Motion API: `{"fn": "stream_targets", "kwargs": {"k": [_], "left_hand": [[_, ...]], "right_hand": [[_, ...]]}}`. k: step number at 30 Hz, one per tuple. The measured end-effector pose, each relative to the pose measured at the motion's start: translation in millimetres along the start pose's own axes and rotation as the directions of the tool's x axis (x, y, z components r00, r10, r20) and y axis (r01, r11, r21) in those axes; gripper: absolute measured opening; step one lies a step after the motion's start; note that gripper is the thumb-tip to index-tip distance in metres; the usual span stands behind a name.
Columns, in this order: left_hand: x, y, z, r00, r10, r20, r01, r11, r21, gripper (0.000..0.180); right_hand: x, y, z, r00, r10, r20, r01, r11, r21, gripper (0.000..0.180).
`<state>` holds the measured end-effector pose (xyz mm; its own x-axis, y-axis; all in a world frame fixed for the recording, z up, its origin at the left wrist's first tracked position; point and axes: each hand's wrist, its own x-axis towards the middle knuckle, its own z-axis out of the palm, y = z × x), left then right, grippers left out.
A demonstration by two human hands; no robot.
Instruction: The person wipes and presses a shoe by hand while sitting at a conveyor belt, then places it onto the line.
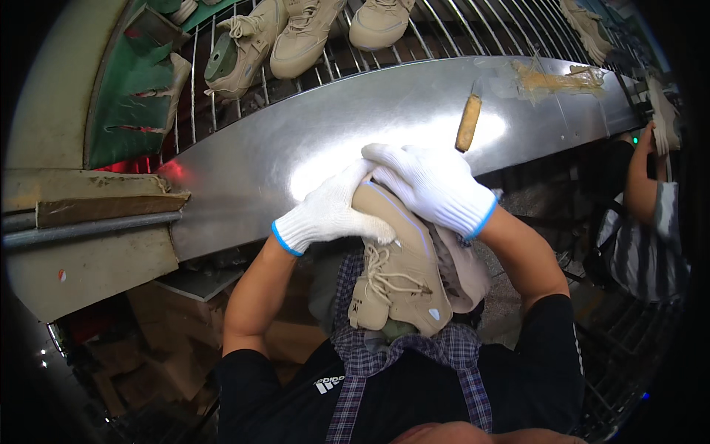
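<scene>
A beige lace-up shoe (405,259) is held against my front, its toe toward the metal bench and its laces and tongue toward my apron. Something green shows in its opening. My left hand (336,211), in a white knitted glove with a blue cuff, wraps the toe end, its thumb on the upper. Over the toe's other side lies my right hand (433,183), in a matching glove, with the fingers of both hands meeting at the tip. Their undersides are hidden. Beside this shoe, below my right wrist, another beige-pink shoe-like piece (464,270) is partly covered.
On the metal bench (244,159) lies a wooden-handled tool (468,122) with a thin tip. Beyond runs a rack of metal rods (444,29) bearing several beige shoes (305,41). Brown tape (558,78) sticks to the bench. At the right, another person's arm (640,177) reaches to a shoe.
</scene>
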<state>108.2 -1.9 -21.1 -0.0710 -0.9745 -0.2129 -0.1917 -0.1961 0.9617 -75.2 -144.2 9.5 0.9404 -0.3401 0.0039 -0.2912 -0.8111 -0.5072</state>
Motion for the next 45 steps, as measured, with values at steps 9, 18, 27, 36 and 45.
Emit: {"fn": "stream_targets", "kwargs": {"k": [9, 18, 27, 36, 45], "left_hand": [[-13, 9, 2, 0.99, 0.125, -0.058, -0.109, 0.968, 0.228, 0.078], [15, 40, 42, 0.926, 0.37, -0.071, -0.236, 0.717, 0.656, 0.025], [15, 32, 50, 0.903, 0.336, -0.266, -0.075, 0.735, 0.674, 0.032], [13, 35, 54, 0.921, 0.261, -0.29, -0.017, 0.769, 0.639, 0.036], [6, -31, 63, 0.678, -0.032, -0.734, -0.351, 0.863, -0.362, 0.027]], "right_hand": [[-87, -25, -32, 0.993, 0.103, 0.051, -0.112, 0.97, 0.216, 0.079], [-139, -16, 22, 0.984, 0.175, -0.036, -0.174, 0.984, 0.021, 0.082], [-118, -4, 29, 0.977, 0.021, -0.213, 0.0, 0.995, 0.099, 0.076], [-150, -13, 22, 0.99, -0.097, -0.102, 0.104, 0.992, 0.064, 0.076], [-156, -21, 12, 0.991, -0.115, -0.075, 0.121, 0.989, 0.09, 0.073]]}}
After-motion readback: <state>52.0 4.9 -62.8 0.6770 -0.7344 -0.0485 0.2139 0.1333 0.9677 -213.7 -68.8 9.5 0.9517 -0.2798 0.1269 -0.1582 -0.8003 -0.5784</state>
